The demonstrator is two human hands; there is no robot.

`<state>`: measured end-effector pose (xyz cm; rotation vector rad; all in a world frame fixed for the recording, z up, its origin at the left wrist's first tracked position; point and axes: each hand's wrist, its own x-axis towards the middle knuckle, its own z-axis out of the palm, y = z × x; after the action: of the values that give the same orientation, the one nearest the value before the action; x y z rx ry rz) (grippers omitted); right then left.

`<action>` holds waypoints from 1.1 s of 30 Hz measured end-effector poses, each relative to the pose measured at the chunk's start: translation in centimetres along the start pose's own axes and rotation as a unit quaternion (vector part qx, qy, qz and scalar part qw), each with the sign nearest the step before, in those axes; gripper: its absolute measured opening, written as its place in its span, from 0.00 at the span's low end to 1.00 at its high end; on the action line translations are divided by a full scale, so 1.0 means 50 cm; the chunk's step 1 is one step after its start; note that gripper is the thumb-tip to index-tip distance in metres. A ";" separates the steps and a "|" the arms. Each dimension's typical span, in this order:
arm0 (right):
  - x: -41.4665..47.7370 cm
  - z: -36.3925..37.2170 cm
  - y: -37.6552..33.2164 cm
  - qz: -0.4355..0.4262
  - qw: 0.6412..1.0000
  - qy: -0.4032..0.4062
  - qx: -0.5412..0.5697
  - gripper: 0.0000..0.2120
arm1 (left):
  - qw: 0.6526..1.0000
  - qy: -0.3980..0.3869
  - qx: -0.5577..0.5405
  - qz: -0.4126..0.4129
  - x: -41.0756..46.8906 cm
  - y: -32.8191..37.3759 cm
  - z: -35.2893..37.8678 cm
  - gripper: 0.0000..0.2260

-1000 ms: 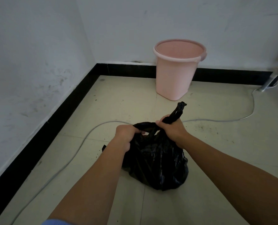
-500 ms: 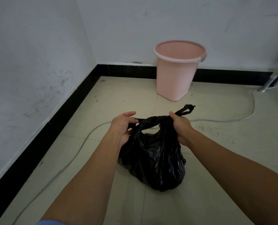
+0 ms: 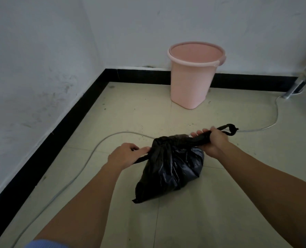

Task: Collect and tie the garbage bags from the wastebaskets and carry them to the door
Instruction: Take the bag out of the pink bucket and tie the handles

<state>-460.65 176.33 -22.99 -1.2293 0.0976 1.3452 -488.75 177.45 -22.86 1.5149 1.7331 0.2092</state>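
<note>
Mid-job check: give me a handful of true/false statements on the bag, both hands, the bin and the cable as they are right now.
1. The black garbage bag sits on the floor, out of the pink wastebasket. True.
2. The right hand grips a twisted end of the bag. True.
3. The left hand is empty and resting on the floor. False: it is closed on the bag's other end, pulling away from the right hand.
4. The wastebasket lies tipped on its side. False: it stands upright by the back wall.
5. A pale cable runs across the floor behind the bag. True.
6. A fresh liner is already fitted in the wastebasket. False: no bag shows at its rim.
</note>
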 end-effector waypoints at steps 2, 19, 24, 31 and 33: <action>-0.003 0.018 -0.007 0.006 0.999 -0.007 0.042 0.22 | 0.997 -0.021 0.070 -0.004 -0.006 0.014 0.004 0.30; -0.029 -0.010 -0.011 0.032 0.820 -0.104 -0.562 0.22 | 0.966 0.019 -0.258 0.015 -0.003 -0.006 -0.004 0.19; -0.030 0.035 0.045 -0.112 0.869 -0.122 -0.466 0.13 | 0.951 -0.028 -0.307 0.038 -0.003 0.041 0.008 0.15; -0.073 0.095 0.067 -0.265 0.881 -0.162 -0.356 0.14 | 0.928 -0.008 -0.372 -0.025 0.004 0.038 0.004 0.11; -0.077 0.107 0.060 -0.258 0.877 -0.190 -0.358 0.14 | 0.930 0.000 -0.365 -0.040 0.004 0.034 -0.003 0.11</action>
<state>-467.19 176.74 -19.92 -1.4162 -1.0259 1.1344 -487.57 178.12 -21.84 0.8889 1.4656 0.7230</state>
